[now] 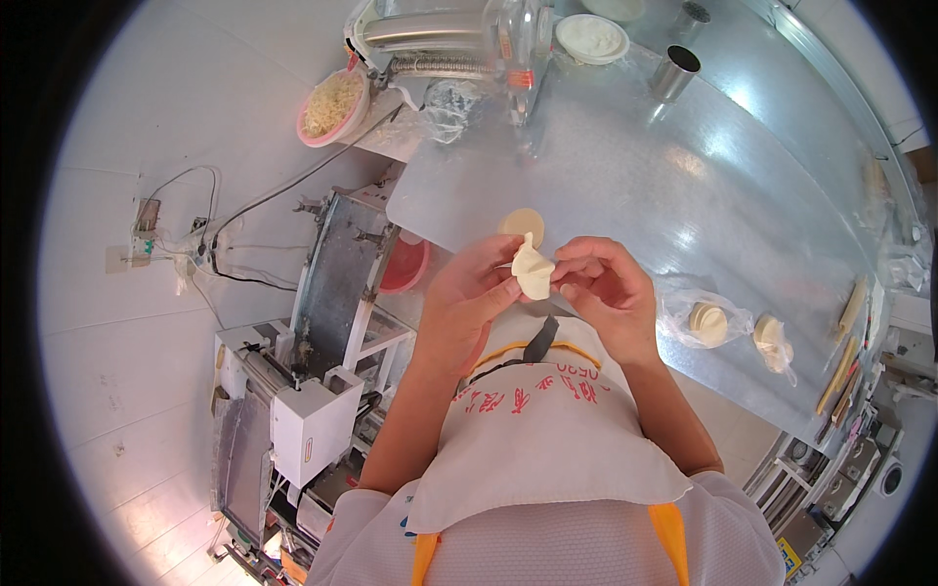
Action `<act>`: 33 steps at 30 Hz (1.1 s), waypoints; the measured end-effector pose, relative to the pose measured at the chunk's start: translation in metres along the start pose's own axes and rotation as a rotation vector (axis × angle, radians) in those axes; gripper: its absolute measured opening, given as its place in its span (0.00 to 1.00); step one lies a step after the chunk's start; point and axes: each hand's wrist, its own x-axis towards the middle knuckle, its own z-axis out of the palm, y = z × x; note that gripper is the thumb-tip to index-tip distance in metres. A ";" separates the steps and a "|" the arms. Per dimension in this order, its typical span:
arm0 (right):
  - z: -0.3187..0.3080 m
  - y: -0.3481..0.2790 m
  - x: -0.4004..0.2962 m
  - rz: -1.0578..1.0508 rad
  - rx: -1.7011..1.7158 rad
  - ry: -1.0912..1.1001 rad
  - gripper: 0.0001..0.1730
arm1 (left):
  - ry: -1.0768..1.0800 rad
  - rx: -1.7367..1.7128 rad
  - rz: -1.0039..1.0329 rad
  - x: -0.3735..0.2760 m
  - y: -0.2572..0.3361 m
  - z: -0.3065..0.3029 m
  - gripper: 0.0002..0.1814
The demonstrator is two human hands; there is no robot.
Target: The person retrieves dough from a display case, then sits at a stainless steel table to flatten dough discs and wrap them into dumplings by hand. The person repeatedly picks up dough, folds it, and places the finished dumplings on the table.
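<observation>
A pale, thin piece of dough [533,272], folded and wavy along its edges, is held up in front of my apron. My left hand [469,297] grips its left side between thumb and fingers. At its right edge are the curled fingertips of my right hand [610,297], with the index finger arched away. Just behind the folded dough, a stack of flat round dough wrappers [525,223] lies on the metal tabletop [586,168], partly covered by my left fingers and the dough.
Right of my hands lie round wrappers in a plastic bag [708,324] and another bagged stack [769,340]. Rolling pins [850,308] line the far right. At the back stand a metal cup [675,73], a bowl of white powder [592,39] and a roller machine [432,36]. White machinery [315,425] stands left.
</observation>
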 end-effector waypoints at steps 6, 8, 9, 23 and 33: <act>0.002 0.002 -0.002 0.069 -0.009 0.010 0.17 | -0.051 -0.121 -0.107 -0.002 0.000 -0.010 0.21; 0.002 0.001 -0.004 0.121 0.008 0.013 0.18 | -0.043 -0.100 -0.098 -0.003 -0.002 -0.010 0.20; 0.002 0.001 -0.005 0.146 0.016 0.015 0.18 | -0.027 -0.065 -0.088 -0.004 -0.004 -0.009 0.19; 0.000 0.000 -0.007 0.012 -0.061 -0.061 0.15 | 0.063 0.874 0.490 -0.020 0.002 0.005 0.10; -0.002 0.000 -0.009 -0.055 -0.082 -0.039 0.14 | 0.063 0.934 0.518 -0.021 0.005 0.011 0.11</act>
